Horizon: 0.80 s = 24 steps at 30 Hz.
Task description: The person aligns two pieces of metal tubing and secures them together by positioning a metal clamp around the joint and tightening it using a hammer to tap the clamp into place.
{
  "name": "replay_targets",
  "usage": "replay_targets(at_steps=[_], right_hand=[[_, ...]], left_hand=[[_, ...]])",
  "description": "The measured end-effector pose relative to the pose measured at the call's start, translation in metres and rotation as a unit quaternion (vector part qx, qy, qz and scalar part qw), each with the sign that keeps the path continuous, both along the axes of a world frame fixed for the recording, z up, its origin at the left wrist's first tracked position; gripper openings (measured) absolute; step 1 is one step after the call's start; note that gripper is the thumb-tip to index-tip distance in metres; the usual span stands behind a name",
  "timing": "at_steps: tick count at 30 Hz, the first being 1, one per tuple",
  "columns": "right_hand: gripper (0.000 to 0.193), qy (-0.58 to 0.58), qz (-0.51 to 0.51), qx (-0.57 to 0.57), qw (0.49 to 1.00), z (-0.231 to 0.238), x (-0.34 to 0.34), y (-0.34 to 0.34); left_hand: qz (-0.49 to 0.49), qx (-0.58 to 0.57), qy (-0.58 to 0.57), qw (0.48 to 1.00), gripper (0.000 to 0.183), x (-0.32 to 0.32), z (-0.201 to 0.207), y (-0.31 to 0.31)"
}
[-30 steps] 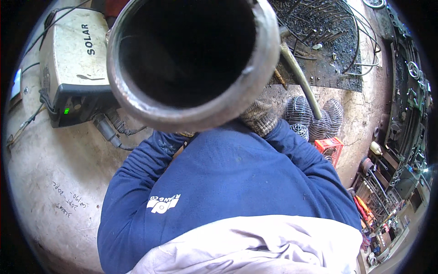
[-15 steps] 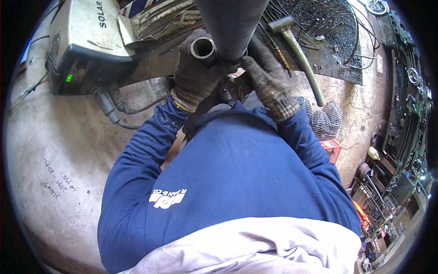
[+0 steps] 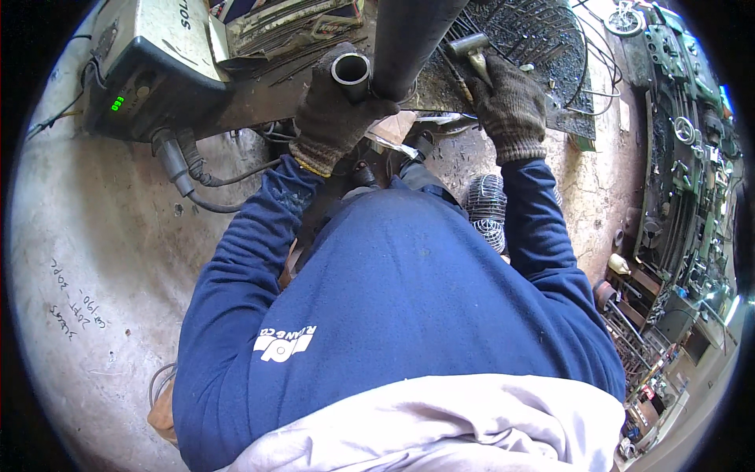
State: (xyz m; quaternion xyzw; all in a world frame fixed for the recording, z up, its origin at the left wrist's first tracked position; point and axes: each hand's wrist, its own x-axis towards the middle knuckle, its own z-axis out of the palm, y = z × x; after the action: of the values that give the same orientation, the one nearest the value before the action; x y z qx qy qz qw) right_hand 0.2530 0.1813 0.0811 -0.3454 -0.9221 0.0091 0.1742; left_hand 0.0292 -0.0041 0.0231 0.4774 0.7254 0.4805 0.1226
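The left hand (image 3: pixel 330 122) wears a knitted dark glove and is closed around a short tube (image 3: pixel 351 69), with its thumb laid against the lower end of a thick pipe (image 3: pixel 410 43). The right hand (image 3: pixel 511 106), gloved also, is apart from the left one and lies over the handle of a hammer (image 3: pixel 469 45); I cannot tell whether its fingers are fully closed there.

The hammer is between the right hand and the pipe, so the right hand is clearly the nearer. Its head lies up and to the left of this hand, just beside the pipe, and its handle runs down and rightward under the glove. The pipe's long axis goes from the left thumb to the upper edge, leaning a little rightward.

The pipe is dark grey and smooth; the short tube shows a paler ring at its open mouth. The hammer head is dull metal, the handle brownish.

Farther out, the dark counter (image 3: pixel 244 110) bears thin rods (image 3: pixel 303 57) and a pale machine (image 3: pixel 177 43) stands at the left. A wire coil (image 3: pixel 487 206) stands on the floor (image 3: pixel 118 236).
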Motion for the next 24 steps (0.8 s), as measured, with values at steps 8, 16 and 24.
replay_targets(at_steps=[8,16,24], right_hand=[[0.035,0.226,-0.028,-0.516,0.826,0.02,-0.031,-0.057],[0.031,0.092,0.062,-0.465,0.878,-0.006,-0.051,-0.057],[0.032,0.264,-0.054,-0.556,0.786,-0.009,-0.049,-0.088]], left_hand=[[0.005,0.024,-0.003,1.0,0.105,0.003,-0.005,0.002],[0.077,0.016,0.042,0.996,0.082,0.022,0.027,-0.002],[0.02,-0.064,-0.369,0.927,0.034,0.056,0.021,-0.04]])
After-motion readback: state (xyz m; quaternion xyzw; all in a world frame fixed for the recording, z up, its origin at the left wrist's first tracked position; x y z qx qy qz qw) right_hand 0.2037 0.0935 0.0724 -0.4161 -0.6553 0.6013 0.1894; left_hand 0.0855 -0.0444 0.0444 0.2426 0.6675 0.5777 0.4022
